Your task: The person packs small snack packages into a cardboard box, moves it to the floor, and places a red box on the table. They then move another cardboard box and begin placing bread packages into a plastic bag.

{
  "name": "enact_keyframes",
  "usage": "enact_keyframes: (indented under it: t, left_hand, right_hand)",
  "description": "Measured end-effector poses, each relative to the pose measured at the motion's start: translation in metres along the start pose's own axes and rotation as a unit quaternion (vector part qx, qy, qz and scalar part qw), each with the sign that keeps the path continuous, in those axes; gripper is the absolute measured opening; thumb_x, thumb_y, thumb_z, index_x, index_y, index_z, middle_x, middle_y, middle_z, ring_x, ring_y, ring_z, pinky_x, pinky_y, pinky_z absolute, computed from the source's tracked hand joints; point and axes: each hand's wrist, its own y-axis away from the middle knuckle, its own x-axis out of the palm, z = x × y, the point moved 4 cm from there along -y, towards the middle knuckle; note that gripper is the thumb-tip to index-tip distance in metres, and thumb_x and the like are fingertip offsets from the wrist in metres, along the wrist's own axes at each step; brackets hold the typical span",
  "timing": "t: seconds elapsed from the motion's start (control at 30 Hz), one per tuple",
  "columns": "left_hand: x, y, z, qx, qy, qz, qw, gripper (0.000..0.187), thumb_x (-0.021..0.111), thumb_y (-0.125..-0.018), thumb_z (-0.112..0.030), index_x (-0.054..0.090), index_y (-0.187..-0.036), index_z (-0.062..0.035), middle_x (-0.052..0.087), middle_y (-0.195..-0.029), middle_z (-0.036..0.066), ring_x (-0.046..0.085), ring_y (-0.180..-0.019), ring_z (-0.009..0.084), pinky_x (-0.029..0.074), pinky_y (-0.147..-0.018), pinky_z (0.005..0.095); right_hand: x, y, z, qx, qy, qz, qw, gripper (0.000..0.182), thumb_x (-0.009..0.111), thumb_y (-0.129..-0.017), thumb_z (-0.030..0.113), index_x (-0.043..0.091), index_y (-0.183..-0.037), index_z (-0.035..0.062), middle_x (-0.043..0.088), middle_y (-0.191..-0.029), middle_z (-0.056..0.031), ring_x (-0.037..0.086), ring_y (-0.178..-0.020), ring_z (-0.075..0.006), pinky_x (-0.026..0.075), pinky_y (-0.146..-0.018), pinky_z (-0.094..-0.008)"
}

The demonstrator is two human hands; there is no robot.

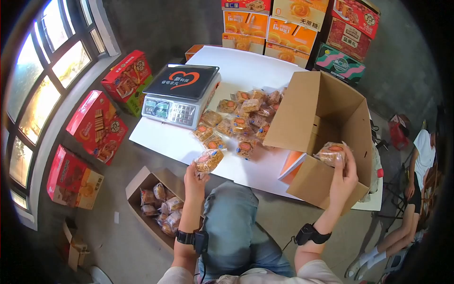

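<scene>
My left hand [196, 176] is closed on a clear-wrapped pastry [209, 161] with an orange label, just over the front edge of the white table [165, 139]. A second wrapped pastry [330, 154] is gripped in my right hand [345, 175], at the near side of the open cardboard box [347, 116]. Between the scale and that box lies a loose pile of wrapped pastries [241, 124]. The bottom of the box is partly hidden by its walls and flap.
A digital scale [182, 97] stands on the table's left. Below it, a carton [142, 182] on the floor holds several wrapped packs. Red gift boxes [98, 125] line the window wall; orange boxes [246, 26] are stacked behind. A person [414, 189] sits at the far right.
</scene>
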Motion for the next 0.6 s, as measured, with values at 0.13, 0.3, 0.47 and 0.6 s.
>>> enact_keyframes:
  t: [0.13,0.3,0.47,0.6]
  left_hand:
    - [0.026,0.032,-0.005,-0.025,-0.030,-0.024,0.999,0.034,0.047,-0.086,-0.029,0.050,-0.104,-0.0006,0.058,-0.094,0.006,0.055,-0.077,0.0111,0.040,-0.060,0.0240]
    - [0.059,0.050,-0.010,-0.026,-0.051,-0.005,0.998,0.037,0.044,-0.087,-0.029,0.050,-0.108,0.0001,0.059,-0.098,0.007,0.058,-0.083,0.0139,0.046,-0.066,0.0262]
    - [0.063,0.056,0.003,-0.047,-0.089,-0.001,0.995,0.041,0.052,-0.082,-0.036,0.048,-0.108,-0.0041,0.055,-0.104,0.008,0.055,-0.093,0.0193,0.045,-0.073,0.0334]
    - [0.055,0.055,0.010,-0.037,-0.107,0.010,0.994,0.037,0.044,-0.087,-0.029,0.050,-0.110,0.0000,0.059,-0.099,0.008,0.058,-0.086,0.0149,0.047,-0.070,0.0288]
  right_hand:
    - [0.001,0.000,0.019,0.029,0.283,0.007,0.959,0.026,0.056,-0.083,0.031,0.061,-0.102,0.0133,0.064,-0.081,-0.0092,0.062,-0.072,-0.0238,0.046,-0.068,-0.0335]
    - [0.008,0.003,0.008,-0.097,0.447,0.024,0.889,0.020,0.056,-0.081,0.029,0.064,-0.094,0.0154,0.062,-0.068,-0.0061,0.058,-0.064,-0.0235,0.042,-0.064,-0.0356]
    - [0.008,0.003,0.014,-0.170,0.397,0.013,0.902,0.017,0.059,-0.078,0.024,0.064,-0.092,0.0146,0.055,-0.059,-0.0036,0.052,-0.055,-0.0218,0.039,-0.058,-0.0340]
    - [0.000,-0.002,0.005,-0.233,0.373,0.019,0.898,0.017,0.060,-0.076,0.020,0.064,-0.091,0.0145,0.053,-0.056,-0.0024,0.050,-0.053,-0.0202,0.037,-0.056,-0.0322]
